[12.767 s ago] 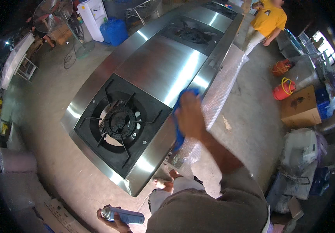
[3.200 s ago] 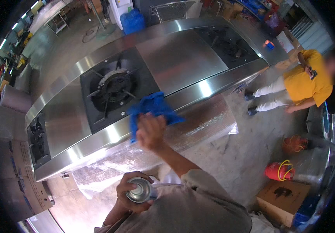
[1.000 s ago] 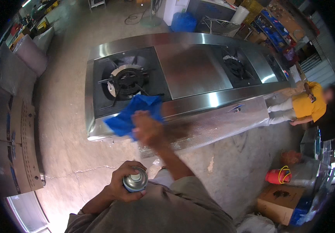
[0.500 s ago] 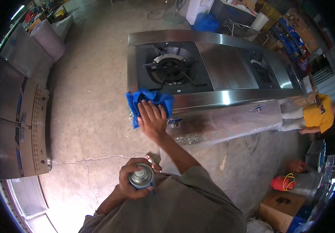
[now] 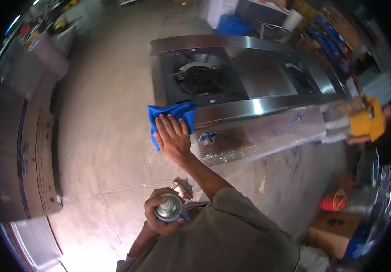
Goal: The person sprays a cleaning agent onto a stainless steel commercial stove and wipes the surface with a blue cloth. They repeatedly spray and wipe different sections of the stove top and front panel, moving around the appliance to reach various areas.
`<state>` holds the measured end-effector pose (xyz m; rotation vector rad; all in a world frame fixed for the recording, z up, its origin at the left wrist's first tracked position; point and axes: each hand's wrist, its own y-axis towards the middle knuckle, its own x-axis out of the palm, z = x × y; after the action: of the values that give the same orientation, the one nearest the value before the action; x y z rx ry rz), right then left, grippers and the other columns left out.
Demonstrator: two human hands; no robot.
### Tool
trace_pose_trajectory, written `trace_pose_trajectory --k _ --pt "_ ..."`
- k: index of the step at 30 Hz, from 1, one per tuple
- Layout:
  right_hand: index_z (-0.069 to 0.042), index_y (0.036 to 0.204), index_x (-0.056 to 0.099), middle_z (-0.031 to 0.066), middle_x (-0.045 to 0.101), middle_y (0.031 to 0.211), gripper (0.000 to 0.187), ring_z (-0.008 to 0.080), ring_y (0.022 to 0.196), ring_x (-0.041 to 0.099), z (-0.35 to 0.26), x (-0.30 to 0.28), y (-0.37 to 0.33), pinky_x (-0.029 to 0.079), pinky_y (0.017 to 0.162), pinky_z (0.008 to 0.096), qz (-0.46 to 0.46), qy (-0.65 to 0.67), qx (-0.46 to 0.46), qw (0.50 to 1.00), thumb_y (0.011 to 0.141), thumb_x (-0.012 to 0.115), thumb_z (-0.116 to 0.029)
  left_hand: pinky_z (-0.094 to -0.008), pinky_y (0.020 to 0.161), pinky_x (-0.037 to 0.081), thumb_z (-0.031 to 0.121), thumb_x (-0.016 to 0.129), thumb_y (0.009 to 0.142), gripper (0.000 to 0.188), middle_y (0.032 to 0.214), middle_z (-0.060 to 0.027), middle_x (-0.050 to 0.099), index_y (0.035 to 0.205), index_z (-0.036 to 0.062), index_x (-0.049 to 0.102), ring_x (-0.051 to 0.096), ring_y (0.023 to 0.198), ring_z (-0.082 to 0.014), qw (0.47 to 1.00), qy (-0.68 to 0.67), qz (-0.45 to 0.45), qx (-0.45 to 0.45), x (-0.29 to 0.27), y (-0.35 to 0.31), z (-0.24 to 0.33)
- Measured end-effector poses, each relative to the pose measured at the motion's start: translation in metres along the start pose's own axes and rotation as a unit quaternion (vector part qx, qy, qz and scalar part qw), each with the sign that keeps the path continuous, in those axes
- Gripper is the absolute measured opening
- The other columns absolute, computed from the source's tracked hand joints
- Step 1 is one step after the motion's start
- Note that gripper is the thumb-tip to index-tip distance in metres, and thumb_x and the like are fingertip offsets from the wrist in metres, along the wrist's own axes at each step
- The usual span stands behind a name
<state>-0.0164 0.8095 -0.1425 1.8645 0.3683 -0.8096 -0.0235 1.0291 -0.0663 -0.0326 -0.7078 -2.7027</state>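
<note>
My right hand (image 5: pixel 173 137) lies over a bunched blue cloth (image 5: pixel 177 109), pressing it against the near left corner of a stainless steel gas stove (image 5: pixel 232 109). Its fingers stretch across the cloth, which hangs a little past the corner. Close to my body, my left hand (image 5: pixel 155 209) is wrapped round a spray can (image 5: pixel 170 208) with a silver domed top. The can stays upright and apart from the stove. A round black burner (image 5: pixel 200 79) sits in the dark panel just beyond the cloth.
Bubble wrap (image 5: pixel 259 140) covers the stove's front below its rim. A person in a yellow shirt (image 5: pixel 368 120) is at the stove's right end. Large cardboard-coloured panels (image 5: pixel 43 163) line the left side. At lower right are a cardboard box (image 5: pixel 334 233) and a red container (image 5: pixel 329 203).
The whole view has turned slightly and is blurred. My right hand still presses the cloth at the stove corner, shifted slightly. My left hand keeps hold of the spray can.
</note>
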Motion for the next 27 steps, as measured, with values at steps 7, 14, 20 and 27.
trace_pose_trajectory --k 7,14,20,27 --pt "-0.002 0.138 0.061 0.0242 0.057 0.146 0.046 0.0424 0.138 0.048 0.239 -0.118 -0.032 0.026 0.120 0.0595 0.066 -0.133 0.221 0.964 0.097 0.057 -0.022 -0.0436 0.076 0.062 0.015 0.086 0.078 0.077 0.121 -0.0301 0.053 0.136 0.0114 0.036 0.071 0.093 -0.0345 1.000 -0.002 -0.007 -0.005 0.002 0.002 -0.011" --pt "0.009 0.155 0.034 0.0252 0.027 0.166 0.059 0.0438 0.157 0.014 0.177 -0.048 -0.048 0.003 0.127 0.0593 -0.105 -0.299 0.366 0.875 0.108 0.039 -0.027 -0.0437 0.078 0.063 0.018 0.087 0.079 0.076 0.121 -0.0293 0.054 0.135 0.0121 0.036 0.071 0.096 -0.0344 0.994 -0.066 -0.081 -0.037 0.058 0.041 -0.039" --pt "0.012 0.151 0.040 0.0289 0.027 0.165 0.059 0.0463 0.157 0.012 0.312 -0.156 -0.024 0.007 0.126 0.0621 0.074 -0.130 0.432 0.889 0.105 0.047 -0.025 -0.0445 0.077 0.063 0.018 0.088 0.078 0.076 0.121 -0.0289 0.054 0.133 0.0138 0.036 0.071 0.098 -0.0358 0.981 -0.060 -0.181 -0.041 0.125 0.089 -0.054" --pt "0.013 0.152 0.035 0.0326 0.022 0.165 0.064 0.0540 0.153 0.016 0.614 -0.279 -0.076 0.016 0.127 0.0570 0.202 -0.145 0.507 0.826 0.103 0.051 -0.024 -0.0465 0.075 0.063 0.021 0.089 0.078 0.077 0.121 -0.0286 0.053 0.133 0.0129 0.036 0.071 0.093 -0.0374 0.976 -0.087 -0.192 -0.054 0.271 0.138 -0.127"
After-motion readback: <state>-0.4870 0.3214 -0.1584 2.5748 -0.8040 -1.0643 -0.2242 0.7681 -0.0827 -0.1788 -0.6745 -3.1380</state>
